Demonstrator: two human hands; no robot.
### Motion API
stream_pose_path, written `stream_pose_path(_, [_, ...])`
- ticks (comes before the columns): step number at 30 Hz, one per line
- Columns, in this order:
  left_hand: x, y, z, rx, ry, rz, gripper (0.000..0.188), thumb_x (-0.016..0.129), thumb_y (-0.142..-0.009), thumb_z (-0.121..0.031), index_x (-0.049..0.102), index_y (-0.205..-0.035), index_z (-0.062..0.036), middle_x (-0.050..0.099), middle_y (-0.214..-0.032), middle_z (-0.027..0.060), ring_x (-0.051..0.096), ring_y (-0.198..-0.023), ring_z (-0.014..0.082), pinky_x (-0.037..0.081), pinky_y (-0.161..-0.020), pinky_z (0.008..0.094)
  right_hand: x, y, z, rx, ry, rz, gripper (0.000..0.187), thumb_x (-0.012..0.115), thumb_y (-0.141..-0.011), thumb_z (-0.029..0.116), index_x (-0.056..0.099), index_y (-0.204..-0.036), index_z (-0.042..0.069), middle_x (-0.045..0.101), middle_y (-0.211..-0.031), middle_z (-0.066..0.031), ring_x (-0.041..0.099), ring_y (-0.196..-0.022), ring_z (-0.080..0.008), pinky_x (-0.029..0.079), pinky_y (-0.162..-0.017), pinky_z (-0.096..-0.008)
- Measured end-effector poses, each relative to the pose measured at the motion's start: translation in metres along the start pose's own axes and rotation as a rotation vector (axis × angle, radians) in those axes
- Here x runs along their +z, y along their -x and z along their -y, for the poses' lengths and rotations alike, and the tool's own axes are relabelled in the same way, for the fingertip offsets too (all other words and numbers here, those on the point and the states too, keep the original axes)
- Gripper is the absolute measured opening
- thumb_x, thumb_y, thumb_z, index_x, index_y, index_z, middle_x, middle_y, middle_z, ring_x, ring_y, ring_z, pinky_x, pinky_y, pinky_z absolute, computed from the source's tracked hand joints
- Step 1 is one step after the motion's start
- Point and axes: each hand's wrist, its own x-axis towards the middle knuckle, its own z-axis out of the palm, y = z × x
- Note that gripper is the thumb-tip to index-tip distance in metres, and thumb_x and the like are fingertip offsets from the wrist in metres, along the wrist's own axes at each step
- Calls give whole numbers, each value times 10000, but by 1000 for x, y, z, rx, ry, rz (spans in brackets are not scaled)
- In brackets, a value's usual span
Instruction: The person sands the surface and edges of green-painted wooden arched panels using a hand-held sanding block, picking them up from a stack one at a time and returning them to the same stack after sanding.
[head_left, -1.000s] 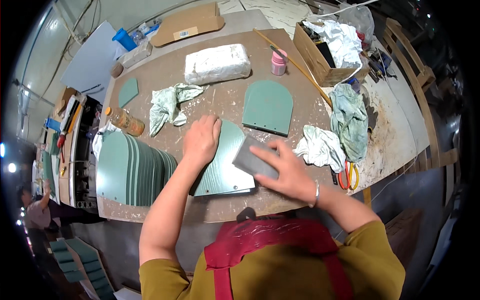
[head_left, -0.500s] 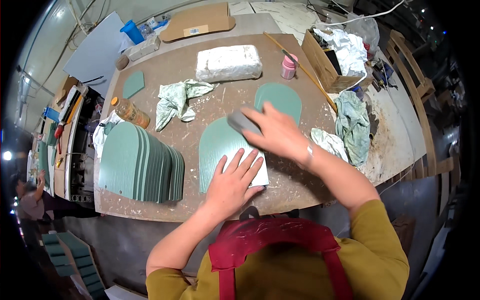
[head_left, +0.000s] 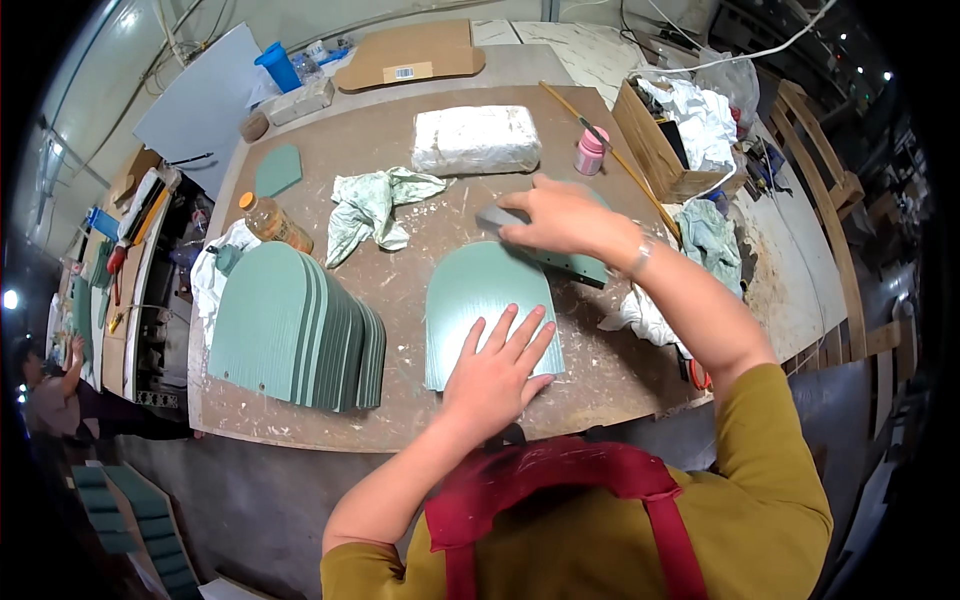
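A green panel with a rounded top and wood-grain lines (head_left: 478,278) lies flat on the worktable in front of me. My left hand (head_left: 497,368) rests on its lower part with the fingers spread. Just past the panel's top, my right hand (head_left: 562,217) grips a grey block, perhaps a sanding block (head_left: 494,219). Beneath that hand, a second green panel (head_left: 570,266) is partly hidden, with small dark holes along its near edge. To the left stands a thick stack of similar panels (head_left: 262,325).
Behind the panels are a crumpled cloth (head_left: 368,208), a white wrapped block (head_left: 475,140) and a pink jar (head_left: 590,152). An orange-capped bottle (head_left: 273,222) stands behind the stack. At right are a wooden box (head_left: 655,150), rags (head_left: 712,243) and a long stick (head_left: 635,165).
My right hand has carried the grey block off the near panel, toward the far side. The second panel appears shifted nearer. My left hand stays on the near panel; the whole view has shifted slightly.
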Motion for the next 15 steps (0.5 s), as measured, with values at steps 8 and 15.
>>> stream_pose_path(8, [1,0,-1,4,44,-14,603,588,-950,-410,467,-1464,-119,399,-1564,76,380,-1421,324,317,-1138,525,16,-54,25,-84,134,75,522,612,-847,477,692,-1261,168,631,-1123,-241,635,-1051,-368,516,-901,-461])
stream_pose_path(15, [9,4,4,8,31,-56,607,602,-937,-405,470,-1459,-125,407,-1555,63,375,-1420,304,307,-1147,517,24,-54,64,-178,95,69,520,642,-839,476,681,-1280,203,613,-1098,-226,641,-1010,-389,530,-860,-455])
